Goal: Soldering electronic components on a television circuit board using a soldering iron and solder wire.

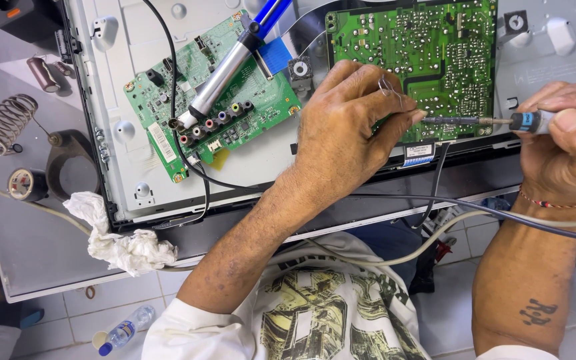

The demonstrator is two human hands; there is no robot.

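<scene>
My left hand [348,133] rests on the lower edge of a large green circuit board [428,53], pinching a thin coil of solder wire [388,87] between thumb and fingers. My right hand [565,143] grips a soldering iron [501,121] whose dark tip points left and meets the left fingertips at the board's bottom edge. Both boards sit on the grey metal back panel [135,153] of a flat screen.
A smaller green board [218,100] with coloured jacks lies to the left, with a blue-and-silver desoldering pump [235,63] lying across it. A coiled iron stand [5,120], a solder roll [25,185] and a crumpled white cloth [125,243] sit at left. Cables [435,200] cross the near edge.
</scene>
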